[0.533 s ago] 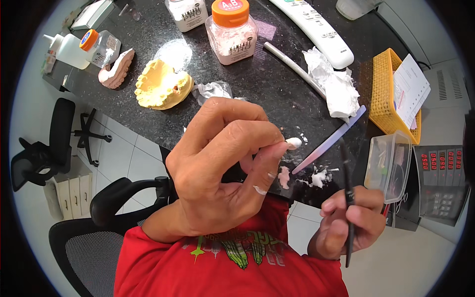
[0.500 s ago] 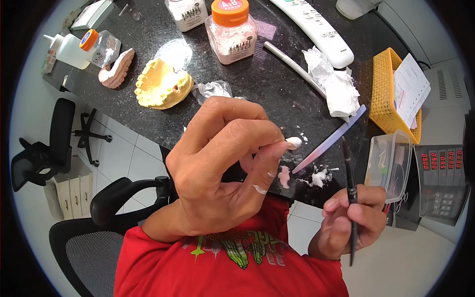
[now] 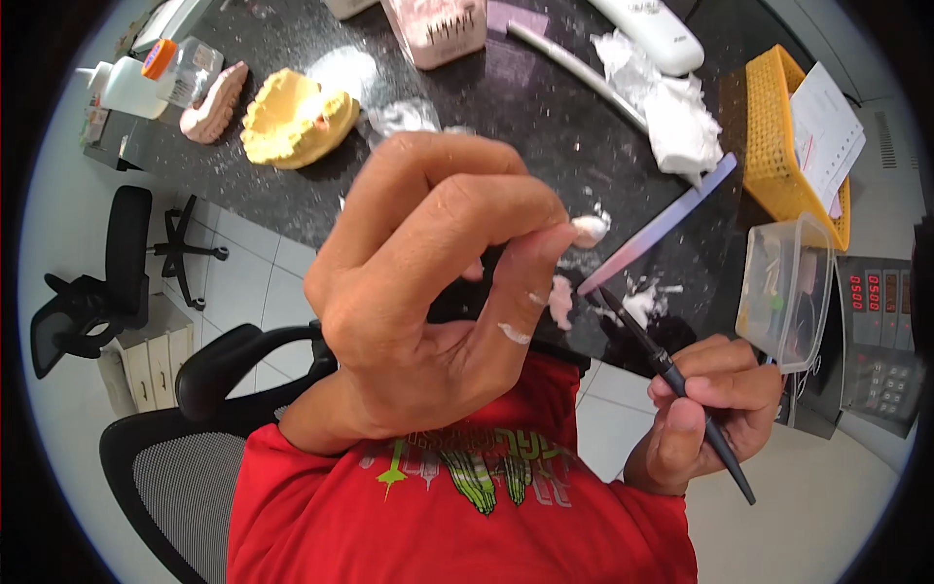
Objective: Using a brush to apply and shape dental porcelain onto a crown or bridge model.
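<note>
Left hand (image 3: 428,292) raised close to the camera, fingers pinched on a small white-pink piece (image 3: 590,230) at the fingertips; it fills more of the view than half a second ago. Right hand (image 3: 715,409), at 4 o'clock, grips a thin black tool (image 3: 671,375), tip now angled up toward the piece (earlier it stood nearly upright), so the tool looks about to meet it. Beyond: pale spatula (image 3: 662,224) at 2 o'clock, black counter (image 3: 506,107), yellow dental cast (image 3: 292,122) at 11, yellow basket (image 3: 778,136).
</note>
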Demonstrator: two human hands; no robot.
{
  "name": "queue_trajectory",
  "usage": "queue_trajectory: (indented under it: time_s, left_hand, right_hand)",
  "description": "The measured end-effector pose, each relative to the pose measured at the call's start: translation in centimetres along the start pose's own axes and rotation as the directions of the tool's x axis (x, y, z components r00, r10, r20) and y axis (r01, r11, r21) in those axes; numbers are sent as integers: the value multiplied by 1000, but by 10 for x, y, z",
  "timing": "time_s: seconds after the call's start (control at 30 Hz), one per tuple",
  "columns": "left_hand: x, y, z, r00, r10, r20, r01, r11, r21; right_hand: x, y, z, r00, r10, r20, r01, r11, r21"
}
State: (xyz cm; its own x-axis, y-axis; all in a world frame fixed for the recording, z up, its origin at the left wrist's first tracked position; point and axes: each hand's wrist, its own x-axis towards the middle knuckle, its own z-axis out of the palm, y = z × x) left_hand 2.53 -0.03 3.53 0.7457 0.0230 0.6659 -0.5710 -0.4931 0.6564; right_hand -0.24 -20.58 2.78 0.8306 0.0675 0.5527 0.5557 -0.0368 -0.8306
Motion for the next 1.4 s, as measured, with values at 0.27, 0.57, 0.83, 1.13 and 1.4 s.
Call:
queue_trajectory:
  time_s: [0.27,0.57,0.83,1.13,1.4]
  left_hand:
    - [-15,-3,1,980,193,-41,-169,927,335]
    - [-22,-5,2,968,249,-38,-210,881,423]
    - [-22,-5,3,969,244,-46,-204,886,416]
    - [-24,-4,7,970,225,-93,-172,905,389]
    - [-24,-2,9,967,226,-113,-169,910,379]
  right_hand:
    - [9,2,-5,990,-52,131,56,998,-30]
    - [8,1,-2,985,-42,168,57,995,-86]
    - [10,2,-5,989,-68,135,74,996,-40]
    - [10,0,-5,988,-50,149,63,994,-85]
    - [11,-1,-9,979,-42,197,62,993,-99]
